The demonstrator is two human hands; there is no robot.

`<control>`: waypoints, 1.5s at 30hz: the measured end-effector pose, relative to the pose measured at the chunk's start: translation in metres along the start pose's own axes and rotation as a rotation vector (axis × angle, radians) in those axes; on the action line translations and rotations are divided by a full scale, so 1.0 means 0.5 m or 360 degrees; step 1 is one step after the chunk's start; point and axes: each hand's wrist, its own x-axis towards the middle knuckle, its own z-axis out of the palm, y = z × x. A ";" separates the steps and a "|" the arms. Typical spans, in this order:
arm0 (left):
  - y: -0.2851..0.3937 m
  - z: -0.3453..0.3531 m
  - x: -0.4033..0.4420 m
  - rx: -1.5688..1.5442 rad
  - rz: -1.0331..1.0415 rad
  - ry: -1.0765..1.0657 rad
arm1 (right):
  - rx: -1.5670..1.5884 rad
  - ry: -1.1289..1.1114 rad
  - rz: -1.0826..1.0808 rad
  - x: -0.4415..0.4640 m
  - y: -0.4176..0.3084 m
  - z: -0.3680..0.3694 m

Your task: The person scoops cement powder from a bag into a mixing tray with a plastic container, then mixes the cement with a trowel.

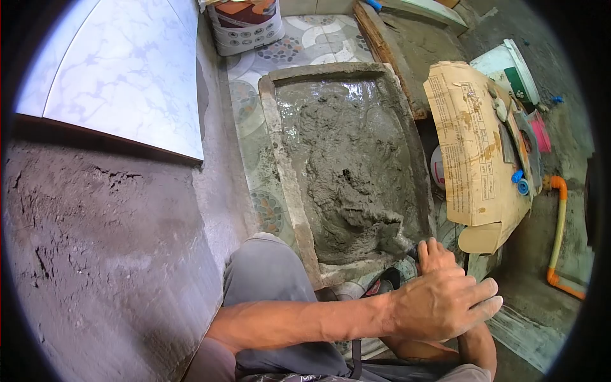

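Observation:
Wet grey mortar (350, 165) fills a shallow rectangular trough (289, 184) with a cement-crusted rim. At its near right corner, my right hand (436, 256) is closed around the dark handle of a trowel. The trowel's mortar-coated blade (400, 242) lies in the mix, mostly buried. My left forearm crosses in front of me, and my left hand (439, 302) sits just behind the right one, over the right wrist area. Its fingers are bent; what they hold, if anything, is hidden beneath the hand.
Left of the trough stands a mortar-coated ledge (102, 235) below white marbled tiles (127, 76). A printed bag (247, 28) is at the back. On the right are stained cardboard (474, 149) with small tools, a white bucket (506, 63) and an orange-jointed pipe (557, 235). Patterned floor tiles (245, 102) surround the trough.

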 end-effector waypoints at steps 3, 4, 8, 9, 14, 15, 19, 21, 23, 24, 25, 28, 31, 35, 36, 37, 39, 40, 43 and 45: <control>0.009 -0.002 -0.001 0.0029 0.0037 0.0010 | 0.0018 0.0134 -0.0010 -0.028 0.005 0.003; 0.010 -0.001 -0.002 0.0037 0.0042 0.0004 | -0.0012 0.0170 0.0005 -0.031 0.011 0.003; 0.008 -0.010 0.006 -0.0030 0.0028 0.0019 | 0.0189 0.0178 0.0173 -0.015 0.012 -0.021; 0.007 -0.012 0.008 -0.0021 0.0024 0.0021 | 0.0322 0.0147 0.0244 -0.003 0.012 -0.029; 0.004 -0.031 0.020 -0.0009 0.0025 0.0058 | 0.0407 0.0429 0.0251 0.210 0.055 -0.018; -0.001 -0.030 0.021 0.0014 0.0009 0.0094 | 0.0383 0.0471 0.0255 0.272 0.070 -0.010; -0.018 -0.036 0.019 0.0054 -0.0090 0.0121 | 0.0229 0.0489 0.0331 0.474 0.095 -0.032; -0.024 -0.045 0.022 0.0122 -0.0144 0.0148 | 0.0158 0.0483 0.0363 0.544 0.109 -0.035; -0.032 -0.050 0.024 0.0220 -0.0187 0.0217 | 0.0070 0.0387 0.0458 0.608 0.129 -0.029; -0.036 -0.054 0.026 0.0244 -0.0210 0.0237 | 0.0028 0.0331 0.0507 0.630 0.136 -0.025; -0.040 -0.058 0.027 0.0217 -0.0231 0.0221 | 0.0017 0.0355 0.0561 0.648 0.144 -0.020; -0.024 -0.095 0.046 0.0107 -0.0354 0.0266 | 0.0021 0.0450 0.0521 0.682 0.152 -0.017; -0.056 -0.052 0.050 0.0293 -0.0108 0.0666 | -0.0006 0.0579 0.0353 0.722 0.157 -0.006; -0.101 -0.022 0.041 0.0600 0.0098 0.0781 | 0.0022 0.0782 -0.0062 0.778 0.147 -0.026; -0.097 -0.035 0.043 0.0543 0.0011 0.0697 | 0.0028 0.0776 -0.0162 0.793 0.146 -0.030; -0.066 -0.081 0.045 0.0302 -0.0214 0.0507 | 0.0034 0.0773 -0.0259 0.810 0.144 -0.038; -0.061 -0.110 0.050 0.0076 -0.0321 0.0376 | 0.0010 0.0710 -0.0434 0.828 0.140 -0.048; -0.075 -0.111 0.046 0.0089 -0.0207 0.0434 | -0.0018 0.0650 -0.0505 0.833 0.138 -0.051; -0.094 -0.075 0.038 0.0109 -0.0173 0.0489 | -0.0024 0.0551 -0.0750 0.818 0.126 -0.035; -0.086 -0.060 0.036 0.0109 -0.0300 0.0427 | 0.0035 0.0533 -0.0850 0.776 0.117 -0.022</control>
